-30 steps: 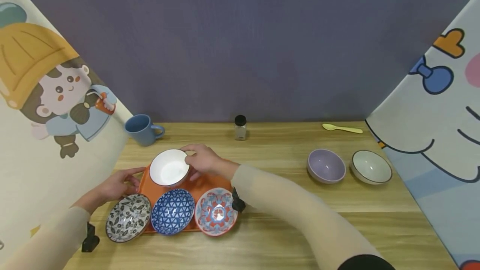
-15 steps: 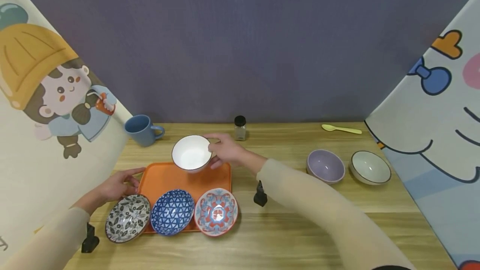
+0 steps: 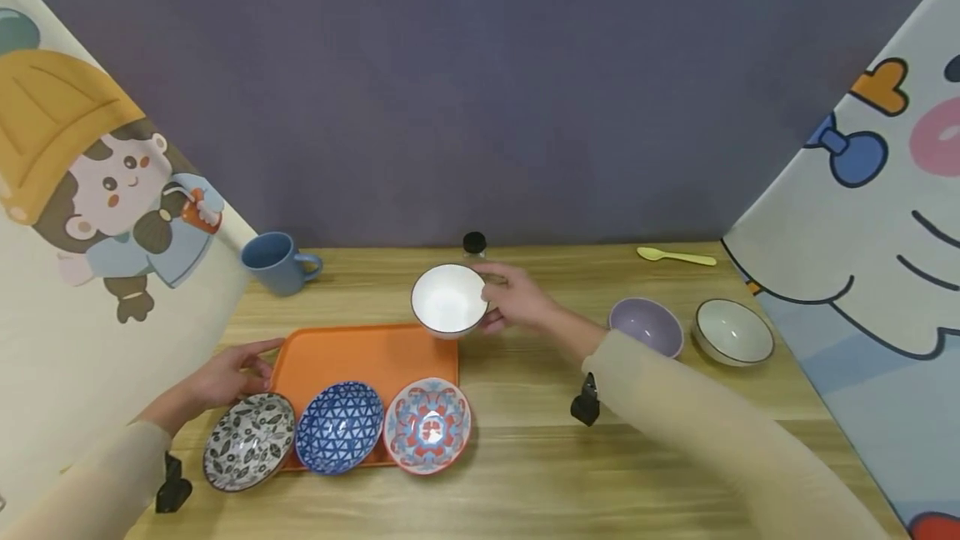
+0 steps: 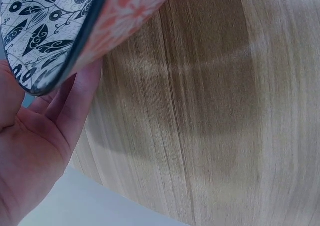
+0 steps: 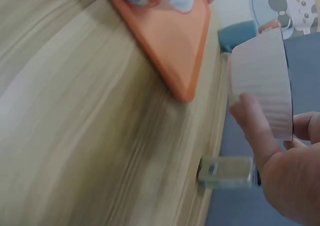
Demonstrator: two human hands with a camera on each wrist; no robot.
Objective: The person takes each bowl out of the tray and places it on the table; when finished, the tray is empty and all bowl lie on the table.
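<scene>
The left hand (image 3: 225, 375) is resting beside the orange tray (image 3: 345, 357), its grip loosely spread, the index finger reaching the tray's left edge. The leaf-patterned bowl (image 3: 249, 442) is sitting just in front of that hand, and the blue mug (image 3: 272, 265) is standing farther back on the wooden surface (image 3: 525, 473). The blue bowl (image 3: 340, 427), then the red-flowered bowl (image 3: 427, 426), are sitting along the tray's near edge. The white bowl (image 3: 450, 300) is hanging off the surface by the tray's far right corner, partly hiding the black-capped jar (image 5: 227, 172), whose small mark is showing too blurred to read. The right hand (image 3: 517, 298) is holding this bowl, its grip pinching the right rim. Farther right, the purple bowl (image 3: 647, 325), yellow spoon (image 3: 675, 256) and pale bowl (image 3: 733, 332) are lying apart.
</scene>
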